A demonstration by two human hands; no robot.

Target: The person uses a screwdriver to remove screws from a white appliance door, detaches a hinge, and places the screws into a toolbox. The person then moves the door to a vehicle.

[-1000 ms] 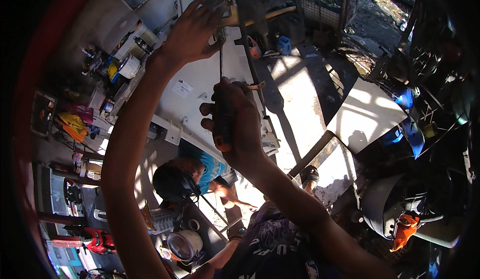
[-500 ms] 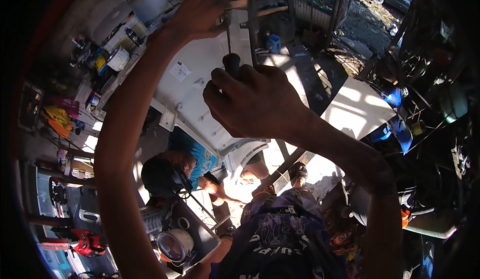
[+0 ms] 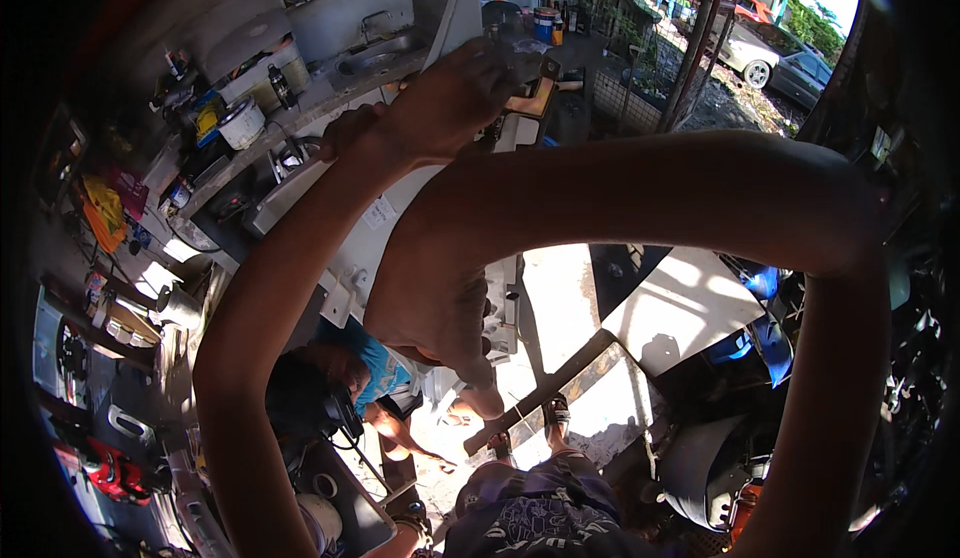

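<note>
My left hand reaches over the far end of a large pale grey casing. Its bent, shadowed fingers lie beside a yellowish metal bracket, and what they grip is hidden. My right hand points downward over the casing's near part, wrist sharply bent. A bit of orange-red shows beneath its curled fingers, seemingly the handle of the screwdriver; the blade is out of sight. Past my left forearm, another dark hand rests at the casing's edge.
A person in a blue shirt is low down beside the casing, at left. Beyond are a sink and a counter with a white tub. A pale board lies at right, near blue objects.
My right hand has swung down and turned over, and its elbow has lifted outward. The screwdriver's shaft no longer shows. The view has tilted toward the sink; my left hand remains near the bracket.
</note>
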